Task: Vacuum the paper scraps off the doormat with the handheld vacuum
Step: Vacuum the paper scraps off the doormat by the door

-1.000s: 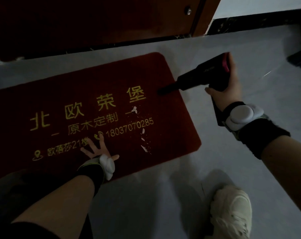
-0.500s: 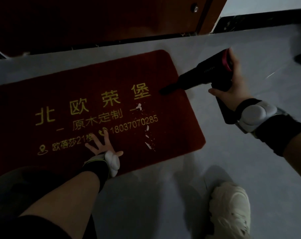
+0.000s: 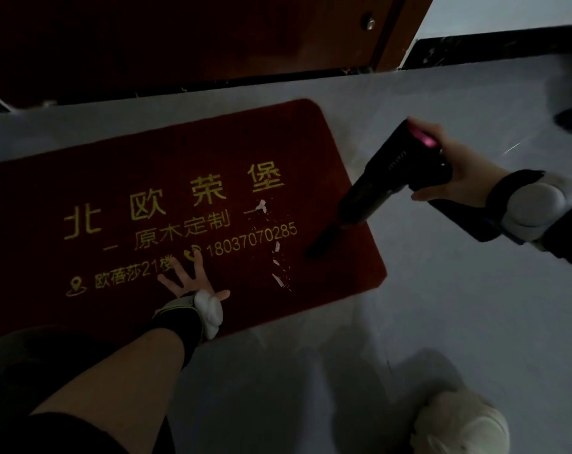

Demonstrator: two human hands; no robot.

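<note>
Shoe (image 3: pixel 461 424): one, pale, on the grey floor (image 3: pixel 442 322) at the near right, off the mat.
Left forearm: one, reaching from the near left edge of view; a black wrist band carries one white device (image 3: pixel 209 311).
Left hand (image 3: pixel 187 281): one; fingers straight and spread, thumb out to the right, palm pressed flat on the doormat at its near edge, just below the printed phone symbol. It holds nothing.
Doormat (image 3: pixel 120 165): one, red, rounded corners, gold lettering in three rows; lies flat on the floor, its far edge close to the door threshold.
Paper scraps (image 3: pixel 278 279): about four larger white pieces plus many small flecks, too fine to count; they lie in a loose line on the right part of the mat, from the end of the middle text row down toward the near edge.
Handheld vacuum (image 3: pixel 396 173): one, black with a pink rear end; nozzle slanted down and left, tip at or just above the mat near its right edge, just right of the scraps. Contact cannot be told.
Right hand (image 3: pixel 458 173): one; fingers and thumb wrapped round the vacuum's grip. The wrist has one black band with one white device.
Door (image 3: pixel 212 34): one, dark red-brown wood, beyond the mat's far edge.
</note>
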